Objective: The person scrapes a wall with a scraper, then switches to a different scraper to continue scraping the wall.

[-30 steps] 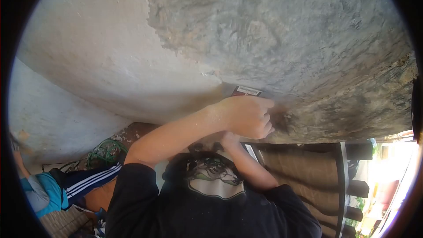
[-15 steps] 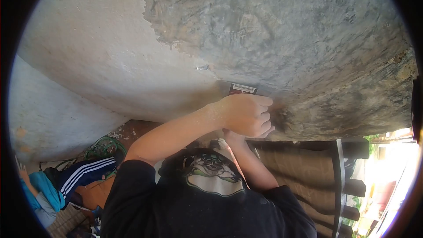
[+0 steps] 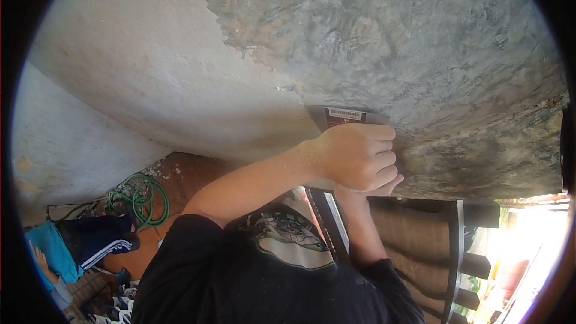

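Note:
My left hand (image 3: 359,155) is closed in a fist, held against the wall. A flat metal trowel (image 3: 344,115) with a barcode label sticks out above its knuckles, its blade lying close along the wall surface; the grip is hidden inside the fist. My right hand (image 3: 353,197) comes up from below, right behind the left fist, which covers most of its fingers. Dark grey skim plaster (image 3: 372,42) coats the wall above and to the right. Paler, bare-looking wall (image 3: 150,66) meets it along a ragged edge.
At lower left a person in a teal top (image 3: 54,249) and striped dark trousers is bent low. A coiled green hose (image 3: 141,201) lies on the reddish floor (image 3: 195,171). Brown fabric (image 3: 414,252) hangs beside dark bars (image 3: 477,265) at lower right.
Both hands and the trowel have moved to the right along the wall, while the whole view has shifted slightly. More of the green hose shows, and the other person's legs have changed position.

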`<move>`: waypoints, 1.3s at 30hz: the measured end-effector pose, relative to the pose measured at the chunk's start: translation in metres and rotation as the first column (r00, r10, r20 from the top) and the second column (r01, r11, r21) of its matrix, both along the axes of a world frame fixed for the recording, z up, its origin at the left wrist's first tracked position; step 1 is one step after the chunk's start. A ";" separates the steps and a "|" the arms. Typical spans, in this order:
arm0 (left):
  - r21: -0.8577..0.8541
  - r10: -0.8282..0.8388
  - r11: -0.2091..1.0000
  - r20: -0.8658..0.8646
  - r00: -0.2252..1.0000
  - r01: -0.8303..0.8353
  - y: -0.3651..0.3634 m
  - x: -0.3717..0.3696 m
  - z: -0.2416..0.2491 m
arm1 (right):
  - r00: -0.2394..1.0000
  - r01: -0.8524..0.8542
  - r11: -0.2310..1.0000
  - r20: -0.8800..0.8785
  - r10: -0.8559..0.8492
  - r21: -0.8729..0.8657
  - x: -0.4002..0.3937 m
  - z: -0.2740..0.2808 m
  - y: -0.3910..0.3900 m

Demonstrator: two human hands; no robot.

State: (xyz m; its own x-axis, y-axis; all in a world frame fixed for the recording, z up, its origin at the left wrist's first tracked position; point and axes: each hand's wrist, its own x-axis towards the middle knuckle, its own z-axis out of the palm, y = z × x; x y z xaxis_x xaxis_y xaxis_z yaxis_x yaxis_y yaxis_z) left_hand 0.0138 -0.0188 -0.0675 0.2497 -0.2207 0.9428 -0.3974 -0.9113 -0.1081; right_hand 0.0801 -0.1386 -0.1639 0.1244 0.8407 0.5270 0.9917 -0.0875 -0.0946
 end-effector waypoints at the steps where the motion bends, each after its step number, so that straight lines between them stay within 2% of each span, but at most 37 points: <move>1: -0.006 -0.006 1.000 -0.006 1.000 0.006 -0.002 0.003 -0.001 | 1.000 0.012 1.000 0.002 -0.012 -0.012 0.004 0.002 -0.005; 8: -0.039 0.024 0.999 0.047 0.999 -0.022 -0.005 0.007 0.003 | 0.998 0.046 0.998 0.049 -0.044 -0.051 0.018 0.011 -0.020; 9: -0.048 0.032 0.998 0.050 0.998 -0.030 -0.007 0.005 0.002 | 0.817 0.390 0.913 0.501 -0.284 -0.120 0.007 0.012 -0.021; 10: -0.051 0.034 0.998 0.041 0.999 -0.032 -0.010 0.005 -0.001 | 0.404 0.683 0.730 0.841 -0.360 -0.015 -0.001 0.014 -0.022; 11: -0.060 0.004 0.998 0.031 1.000 -0.002 -0.012 0.006 -0.004 | 0.411 0.685 0.729 0.836 -0.363 -0.021 -0.001 0.023 -0.020; 12: -0.067 -0.019 0.998 0.029 0.999 0.021 -0.011 0.007 -0.006 | 0.819 0.367 0.930 0.485 -0.307 -0.031 0.003 0.035 -0.014; 13: -0.066 -0.016 0.998 0.026 1.000 0.017 -0.008 0.006 -0.002 | 0.998 0.034 0.991 0.050 -0.041 0.127 0.006 0.040 -0.012; 14: -0.070 0.003 0.998 0.030 1.000 -0.001 -0.006 0.003 0.003 | 0.998 0.036 0.992 0.047 -0.042 0.121 0.005 0.040 -0.016; 15: -0.070 0.030 0.997 0.041 0.999 -0.027 -0.001 0.003 0.007 | 0.810 0.237 0.970 0.542 -0.224 0.047 0.006 0.041 -0.017; 16: -0.067 0.038 0.997 0.046 0.998 -0.035 0.000 0.003 0.007 | 0.372 0.431 0.897 0.888 -0.271 0.093 0.008 0.042 -0.014; 17: -0.064 0.010 0.998 0.067 0.998 -0.006 -0.003 0.003 0.004 | 0.375 0.423 0.902 0.889 -0.264 0.089 0.008 0.045 -0.010; 19: -0.071 -0.024 0.997 0.073 0.997 0.029 -0.006 0.001 0.002 | 0.262 0.396 0.872 0.874 -0.409 0.289 0.001 0.052 -0.005; 20: -0.068 -0.021 0.997 0.049 0.999 0.025 -0.004 0.004 0.004 | 0.289 0.448 0.863 0.876 -0.387 0.233 0.008 0.037 -0.008; 21: -0.065 -0.012 0.998 0.031 0.999 0.014 -0.003 0.005 0.006 | 0.289 0.441 0.866 0.877 -0.385 0.235 0.010 0.037 -0.010; 23: -0.065 -0.008 0.998 0.039 0.999 0.011 -0.003 0.003 0.008 | 0.336 0.416 0.907 0.915 -0.225 0.070 0.012 0.043 -0.014; 24: -0.051 -0.010 0.999 0.044 0.999 0.012 0.001 0.003 0.009 | 0.334 0.406 0.910 0.915 -0.228 0.078 0.003 0.041 -0.005; 25: -0.046 -0.002 0.999 0.044 0.999 0.004 0.002 0.002 0.009 | 0.302 0.637 0.749 0.835 -0.460 0.182 -0.020 0.037 0.009; 26: -0.042 -0.020 0.999 0.043 0.999 0.022 0.000 0.000 0.006 | 0.210 0.829 0.513 0.727 -0.654 0.222 -0.034 0.034 0.014; 27: -0.045 -0.046 0.998 0.041 0.998 0.048 -0.005 -0.002 0.002 | 0.212 0.836 0.507 0.731 -0.649 0.208 -0.026 0.038 0.006; 28: -0.072 -0.049 0.996 0.057 0.997 0.053 -0.007 0.008 -0.005 | 0.643 0.509 0.856 0.619 -0.451 0.094 -0.004 0.047 -0.003; 29: -0.074 -0.048 0.996 0.060 0.997 0.053 -0.006 0.008 -0.003 | 0.892 0.038 0.996 0.448 -0.067 0.075 0.003 0.064 -0.004; 30: -0.061 -0.018 0.998 0.099 0.995 0.024 -0.003 0.008 0.002 | 0.890 0.037 0.996 0.450 -0.067 0.076 -0.002 0.076 0.006; 31: -0.044 0.019 0.999 0.138 0.990 -0.013 0.001 0.008 0.005 | 0.461 0.329 0.854 0.720 -0.519 0.404 -0.018 0.105 0.037; 32: -0.044 0.027 0.999 0.135 0.990 -0.021 -0.001 0.005 0.005 | -0.163 0.357 0.555 0.635 -0.755 0.751 -0.027 0.119 0.051; 33: -0.059 0.007 0.998 0.134 0.991 0.001 -0.005 0.002 0.005 | -0.154 0.358 0.555 0.633 -0.759 0.751 -0.025 0.116 0.049; 35: -0.080 -0.018 0.996 0.129 0.991 0.028 -0.007 -0.002 0.004 | 0.166 0.393 0.787 0.805 -0.570 0.476 -0.014 0.094 0.024; 37: -0.051 -0.017 0.999 0.061 0.998 0.020 -0.003 0.003 0.006 | 0.455 0.300 0.939 0.840 -0.296 0.169 0.003 0.064 -0.004; 38: -0.054 -0.014 0.998 0.064 0.998 0.018 -0.005 0.002 0.006 | 0.577 0.219 0.976 0.805 -0.138 0.011 0.008 0.049 -0.016; 39: -0.054 0.001 0.999 0.087 0.996 0.003 -0.003 0.001 0.006 | 0.574 0.209 0.978 0.808 -0.136 0.016 0.013 0.030 -0.021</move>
